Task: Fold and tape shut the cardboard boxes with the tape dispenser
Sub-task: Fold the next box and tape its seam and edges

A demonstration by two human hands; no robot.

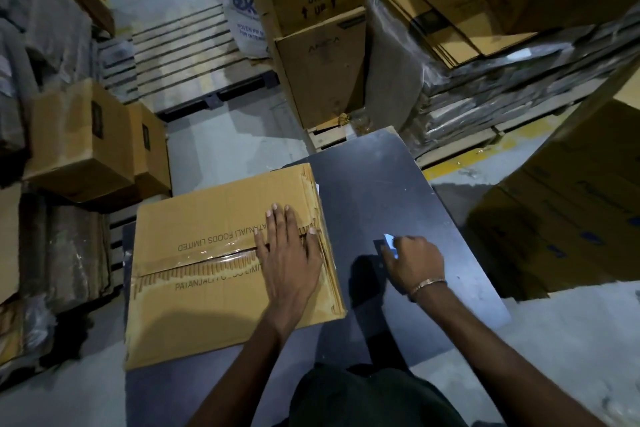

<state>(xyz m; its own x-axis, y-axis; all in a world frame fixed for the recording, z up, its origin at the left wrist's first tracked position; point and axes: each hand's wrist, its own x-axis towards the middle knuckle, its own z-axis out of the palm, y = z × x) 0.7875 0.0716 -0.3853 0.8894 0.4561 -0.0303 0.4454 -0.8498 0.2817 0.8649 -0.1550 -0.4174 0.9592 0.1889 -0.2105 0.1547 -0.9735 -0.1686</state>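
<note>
Your left hand (289,251) lies flat, fingers straight, pressing the closed flaps of the cardboard box (221,267) on the left part of the dark table (363,184). Right of the box, your right hand (414,262) curls around a small blue-and-white object (390,243), resting on the tabletop; what it is, I can't tell.

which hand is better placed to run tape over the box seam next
Right, probably. The right hand grips what looks like the tape dispenser on the table; the left hand lies flat, pressing the box flaps.
</note>
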